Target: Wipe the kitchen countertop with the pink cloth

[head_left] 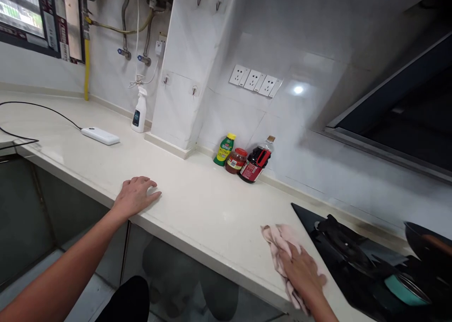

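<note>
My left hand [137,195] rests on the pale countertop [197,209] near its front edge, fingers apart and holding nothing. To the right, my right hand [300,270] presses a crumpled pinkish cloth [278,239] against the counter, just left of the black stovetop. The hand is slightly blurred, and part of the cloth is hidden beneath it. Between the hands, back by the wall, stand a green bottle with a yellow cap [224,150], a red-lidded jar [236,161] and a dark sauce bottle with a red label [256,162].
The black stovetop [318,237] carries a burner grate, a teal-sided container [406,289] and a dark pan [423,242]. Leftward are a white spray bottle [140,112] and a white power bank [100,136] with a black cable. A range hood [399,100] overhangs the right side.
</note>
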`<act>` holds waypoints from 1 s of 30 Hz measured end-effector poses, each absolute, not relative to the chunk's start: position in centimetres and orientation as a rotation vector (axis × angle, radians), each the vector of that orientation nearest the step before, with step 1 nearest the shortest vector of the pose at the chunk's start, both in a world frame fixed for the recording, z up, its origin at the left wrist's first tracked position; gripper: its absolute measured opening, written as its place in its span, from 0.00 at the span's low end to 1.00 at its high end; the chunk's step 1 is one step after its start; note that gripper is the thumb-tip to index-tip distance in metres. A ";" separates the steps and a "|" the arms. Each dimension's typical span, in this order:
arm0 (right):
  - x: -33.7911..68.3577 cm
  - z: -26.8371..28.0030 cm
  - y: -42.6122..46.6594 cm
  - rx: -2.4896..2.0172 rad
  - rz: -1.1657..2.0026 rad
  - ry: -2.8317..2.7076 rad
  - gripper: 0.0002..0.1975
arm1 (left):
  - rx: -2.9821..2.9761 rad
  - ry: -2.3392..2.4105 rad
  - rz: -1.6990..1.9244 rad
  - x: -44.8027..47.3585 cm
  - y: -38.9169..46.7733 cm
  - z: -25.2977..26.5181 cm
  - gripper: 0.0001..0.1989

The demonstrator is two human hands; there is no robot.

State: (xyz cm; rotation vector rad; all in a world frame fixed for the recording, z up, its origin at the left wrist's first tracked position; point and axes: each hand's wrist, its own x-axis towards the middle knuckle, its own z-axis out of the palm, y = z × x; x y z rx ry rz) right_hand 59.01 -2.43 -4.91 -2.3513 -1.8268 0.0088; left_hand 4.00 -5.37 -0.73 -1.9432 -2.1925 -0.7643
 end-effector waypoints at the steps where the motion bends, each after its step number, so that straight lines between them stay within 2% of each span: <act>1: 56.7 -4.5 -3.2 -2.321 0.042 -1.872 0.36 | -1.943 -2.195 -0.760 4.0 -5.4 -0.7 0.26; 9: 36.1 -0.9 -7.6 -1.615 0.246 -2.417 0.25 | -1.987 -2.196 -0.664 3.9 -5.4 -0.5 0.27; 14: 32.2 -0.9 -9.6 -1.206 0.209 -2.556 0.22 | -1.936 -2.164 -0.668 3.5 -5.2 -0.9 0.24; 19: 39.1 -2.2 -10.1 -1.232 0.166 -2.516 0.23 | -1.963 -2.174 -0.658 3.3 -5.1 -0.9 0.26; 22: 46.8 -3.9 -10.1 -1.449 0.100 -2.375 0.23 | -1.969 -2.174 -0.700 3.3 -5.1 -0.9 0.27; 26: 58.5 -6.1 -10.1 -1.774 0.005 -2.149 0.30 | -1.972 -2.149 -0.728 3.2 -5.0 -1.0 0.28; 30: 67.3 -6.5 -9.4 -2.153 -0.152 -2.157 0.27 | -1.972 -2.118 -0.754 3.1 -5.0 -1.3 0.27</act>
